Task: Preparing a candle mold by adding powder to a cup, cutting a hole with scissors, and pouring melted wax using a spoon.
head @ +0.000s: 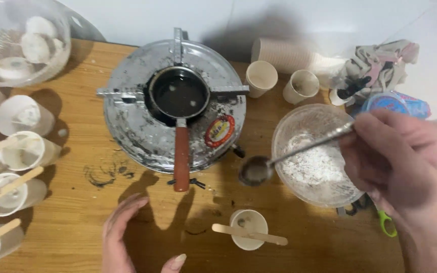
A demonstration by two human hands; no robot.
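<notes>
The right hand [403, 162] has its fingers [362, 151] clamped on the handle of a metal spoon [257, 170], whose bowl hangs just outside the left rim of a clear plastic bowl [285, 126] holding white powder, above the wooden tabletop [77, 222]. The spoon's handle crosses over the bowl's near side up to the hand. The left hand [127, 237] rests low at the front edge of the view, fingers apart and curved, holding nothing; it lies near a small paper cup [249, 229] with a flat wooden stick [249, 234] laid across its mouth. Behind them stands a round metal camp stove [127, 126] with a small dark pan [179, 94] of liquid on its supports, the pan's reddish-brown handle [181, 156] pointing toward the person. Two empty paper cups [261, 77] stand upright behind the powder bowl, beside a lying stack of cups [284, 53] and a crumpled cloth [380, 63]. Along the left edge, several filled cups with sticks [11, 189] stand in a row, and a clear dome-shaped container [21, 40] with white pieces inside sits at the far left corner. Green scissor handles [386, 222] show beneath the right wrist.
</notes>
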